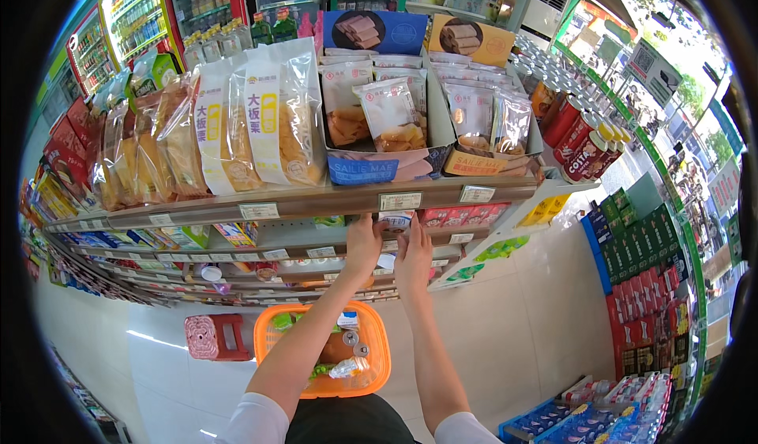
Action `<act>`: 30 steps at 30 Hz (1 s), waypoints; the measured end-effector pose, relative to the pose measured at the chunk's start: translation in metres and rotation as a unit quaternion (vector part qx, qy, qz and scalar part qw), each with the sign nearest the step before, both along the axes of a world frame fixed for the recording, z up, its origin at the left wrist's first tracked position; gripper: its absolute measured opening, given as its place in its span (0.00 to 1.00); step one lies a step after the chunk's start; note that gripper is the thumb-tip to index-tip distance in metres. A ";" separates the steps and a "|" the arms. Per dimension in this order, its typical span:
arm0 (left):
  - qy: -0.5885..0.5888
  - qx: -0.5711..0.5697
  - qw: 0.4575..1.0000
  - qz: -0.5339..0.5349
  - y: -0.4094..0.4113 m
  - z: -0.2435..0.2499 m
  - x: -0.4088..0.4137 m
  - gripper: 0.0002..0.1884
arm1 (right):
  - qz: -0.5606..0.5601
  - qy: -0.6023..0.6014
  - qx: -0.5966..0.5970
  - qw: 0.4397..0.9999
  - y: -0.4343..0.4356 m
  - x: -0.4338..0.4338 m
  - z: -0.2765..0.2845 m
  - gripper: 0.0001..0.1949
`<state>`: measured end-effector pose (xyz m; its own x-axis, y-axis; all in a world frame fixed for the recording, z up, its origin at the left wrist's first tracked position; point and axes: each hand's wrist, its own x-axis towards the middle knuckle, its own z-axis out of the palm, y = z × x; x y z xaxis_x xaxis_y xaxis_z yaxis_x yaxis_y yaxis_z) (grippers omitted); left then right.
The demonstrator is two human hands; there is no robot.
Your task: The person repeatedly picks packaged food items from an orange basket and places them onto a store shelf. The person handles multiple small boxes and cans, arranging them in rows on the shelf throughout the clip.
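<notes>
My left hand [362,244] reaches under the front lip of the top shelf [331,198]. A white and blue milk carton [395,222] sits between it and my right hand [414,253], with fingers pressed to either side. The upper part of the carton is hidden by the shelf lip. Just right of it on that lower shelf stand red cartons [450,216]. Beneath my forearms is an orange plastic basket [382,355], holding metal cans [350,338], green packets and a clear wrapped item [349,367].
Bagged bread [284,118] and two display boxes of packets [379,168] fill the top shelf. Cans [583,156] stand at its right end. A red plastic stool [216,337] is left of the basket. Stacked goods [642,319] line the right side; glass-door coolers [133,14] stand behind.
</notes>
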<state>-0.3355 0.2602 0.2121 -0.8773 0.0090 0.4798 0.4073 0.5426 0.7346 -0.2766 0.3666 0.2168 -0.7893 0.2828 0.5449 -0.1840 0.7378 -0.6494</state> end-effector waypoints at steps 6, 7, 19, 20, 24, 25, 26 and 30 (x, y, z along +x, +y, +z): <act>-0.057 -0.011 0.998 0.000 0.006 0.000 -0.005 0.15 | -0.053 -0.049 0.082 0.994 -0.008 0.012 -0.011 0.35; -0.055 -0.005 0.998 -0.004 0.007 -0.001 -0.006 0.15 | -0.058 -0.054 0.084 0.993 -0.009 0.013 -0.011 0.35; -0.014 -0.003 1.000 -0.005 0.019 -0.004 -0.012 0.14 | -0.082 -0.077 0.105 0.988 -0.007 0.015 -0.004 0.38; -0.020 -0.001 1.000 -0.006 0.019 -0.004 -0.013 0.15 | -0.079 -0.076 0.104 0.988 -0.007 0.016 -0.003 0.38; -0.035 -0.004 0.999 -0.020 0.019 -0.006 -0.016 0.20 | -0.082 -0.079 0.103 0.988 -0.005 0.016 -0.001 0.39; -0.038 -0.008 0.999 -0.025 0.019 -0.006 -0.016 0.22 | -0.084 -0.077 0.102 0.988 -0.005 0.016 -0.002 0.39; -0.038 -0.012 0.999 -0.025 0.019 -0.006 -0.016 0.22 | -0.087 -0.075 0.101 0.988 -0.004 0.016 -0.003 0.39; -0.041 -0.023 0.999 -0.027 0.017 -0.009 -0.018 0.21 | -0.090 -0.072 0.099 0.988 -0.005 0.014 -0.005 0.40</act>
<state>-0.3538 0.2774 0.2035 -0.9115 0.0780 0.4037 0.3762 0.5545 0.7423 -0.2629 0.3612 0.2114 -0.8094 0.3248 0.4892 0.0456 0.8654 -0.4991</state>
